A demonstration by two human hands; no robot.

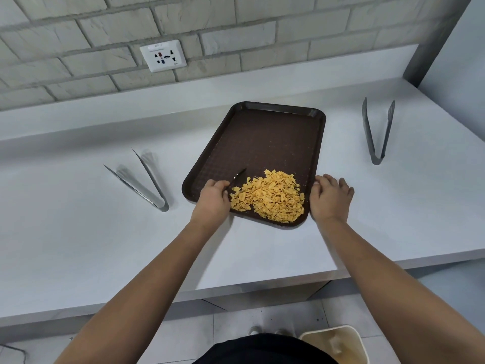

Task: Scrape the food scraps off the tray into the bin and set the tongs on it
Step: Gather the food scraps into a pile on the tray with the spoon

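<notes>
No text can be read anywhere here. The one candidate is the wall socket [163, 55], set in the brick wall well beyond the tray that both hands touch: it carries a faint line of print along its top edge and a tiny mark at its lower right corner (both too small and blurred to make out). Nothing nearer the hands bears any label, brand, number or sign.
</notes>
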